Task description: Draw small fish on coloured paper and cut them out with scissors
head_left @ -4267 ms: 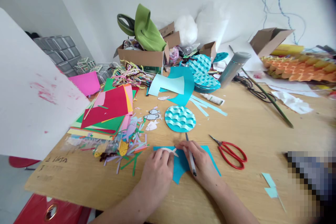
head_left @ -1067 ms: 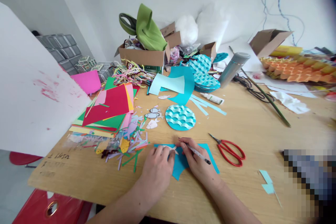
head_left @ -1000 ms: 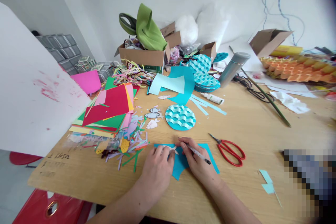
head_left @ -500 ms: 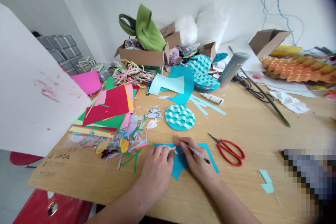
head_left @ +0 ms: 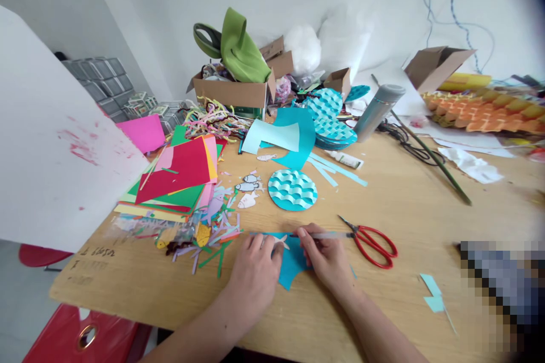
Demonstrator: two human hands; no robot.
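Observation:
A blue paper sheet (head_left: 292, 272) lies on the table at the front centre. My left hand (head_left: 255, 269) presses a small white fish cutout (head_left: 281, 240) onto it; the fish's tail shows past the fingers. Just right of that, my right hand (head_left: 326, 258) pinches a pen (head_left: 326, 235), which lies nearly level with its tip to the left, close to the tail. Red-handled scissors (head_left: 374, 245) rest to the right. Beyond the hands is a blue paper disc (head_left: 293, 190) with wavy pale strips. More fish cutouts (head_left: 249, 186) lie to its left.
Coloured sheets (head_left: 174, 173) and paper scraps (head_left: 223, 232) cover the left side. Farther back are a glue bottle (head_left: 347, 160), a grey flask (head_left: 378, 110), a cardboard box (head_left: 230, 92) and a stack of blue discs (head_left: 334, 130). A green stick (head_left: 443, 164) lies at the right.
My right hand has shifted slightly right, away from the fish's tail. The pen has swung from a slant to nearly level. My left hand has stayed on the cutout.

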